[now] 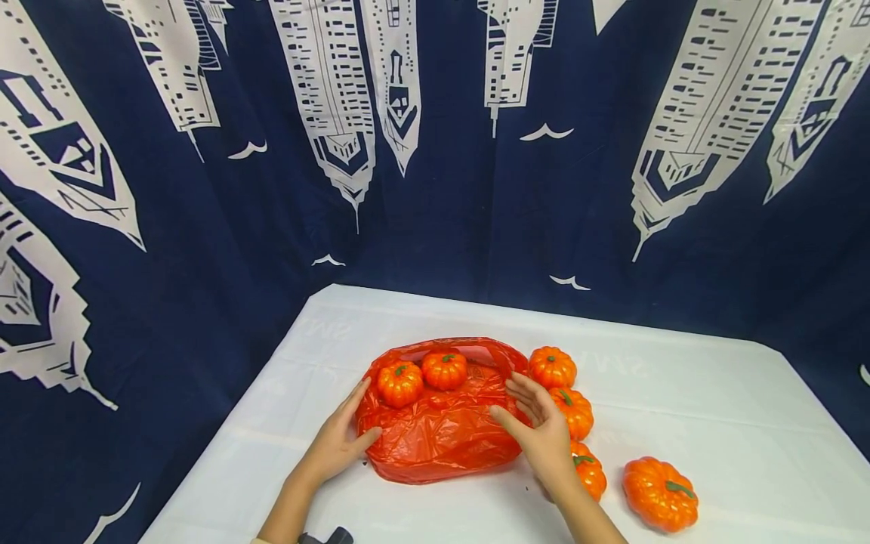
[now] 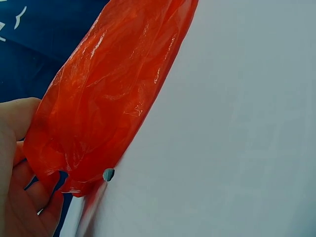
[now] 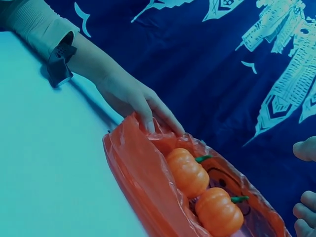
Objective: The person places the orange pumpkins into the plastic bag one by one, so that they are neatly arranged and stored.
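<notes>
A red plastic bag (image 1: 442, 446) lies on the white table with its mouth spread wide. Two small orange pumpkins, one on the left (image 1: 400, 384) and one on the right (image 1: 445, 369), sit inside it. My left hand (image 1: 340, 442) rests against the bag's left end, thumb and fingers spread apart along its sides. In the right wrist view, that left hand (image 3: 126, 96) touches the rim with fairly straight fingers. My right hand (image 1: 540, 423) hovers at the bag's right side, fingers parted and slightly bent, with nothing held. Its fingertips (image 3: 307, 148) appear at the right wrist view's edge, apart from the bag.
Several more pumpkins stand right of the bag: one at the back (image 1: 553, 368), one in the middle (image 1: 574, 414), one partly behind my right forearm (image 1: 590, 472), and one farther right (image 1: 659, 495). A dark blue curtain (image 1: 448, 242) with white buildings hangs behind the table (image 1: 714, 408).
</notes>
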{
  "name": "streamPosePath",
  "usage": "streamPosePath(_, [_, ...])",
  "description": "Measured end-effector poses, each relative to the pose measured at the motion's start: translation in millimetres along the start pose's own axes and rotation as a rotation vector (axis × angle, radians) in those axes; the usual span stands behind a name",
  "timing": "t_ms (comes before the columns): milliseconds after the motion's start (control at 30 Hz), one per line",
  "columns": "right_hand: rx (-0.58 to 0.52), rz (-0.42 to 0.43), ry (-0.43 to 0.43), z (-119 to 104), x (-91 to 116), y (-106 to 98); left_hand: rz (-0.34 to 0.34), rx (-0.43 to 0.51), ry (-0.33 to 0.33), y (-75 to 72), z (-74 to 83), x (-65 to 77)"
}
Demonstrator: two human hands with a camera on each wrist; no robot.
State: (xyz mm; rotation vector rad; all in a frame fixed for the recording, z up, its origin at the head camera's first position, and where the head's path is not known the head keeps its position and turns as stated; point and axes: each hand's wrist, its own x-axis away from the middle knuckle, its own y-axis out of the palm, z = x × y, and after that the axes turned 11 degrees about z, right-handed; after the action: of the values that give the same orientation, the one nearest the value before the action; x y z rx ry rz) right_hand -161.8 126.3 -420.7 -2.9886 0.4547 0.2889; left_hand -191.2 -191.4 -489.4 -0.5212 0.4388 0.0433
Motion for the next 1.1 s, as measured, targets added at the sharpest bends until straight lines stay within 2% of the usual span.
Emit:
streamPosePath(200, [0.017,0.012,-0.035,0.1,6.2,-17.3,0.001,0.002,0.008,1.0,-0.4,-0.3])
streamPosePath(333, [0.057,0.035,-0.01,0.5,8.2,-30.3,0.012,-0.005,0.031,1.9,-1.3,0.1])
streamPosePath(567, [0.133,0.085,0.023,2.6,8.5,-56.6,0.004,-0.009,0.005,1.7,-0.2,0.5])
streamPosePath(733, [0.085,0.081,-0.027,6.7,10.0,-71.7,-0.002,-0.012,-0.018,0.6,-0.7,1.6])
streamPosePath(900, [0.035,0.117,-0.098,7.5,12.5,-86.4,0.006,-0.007,-0.011,0.0,-1.8,1.9])
streamPosePath(1100, [0.107,0.197,-0.102,3.7,14.8,-108.7,0.002,-0.006,-0.003,0.2,-1.3,1.0])
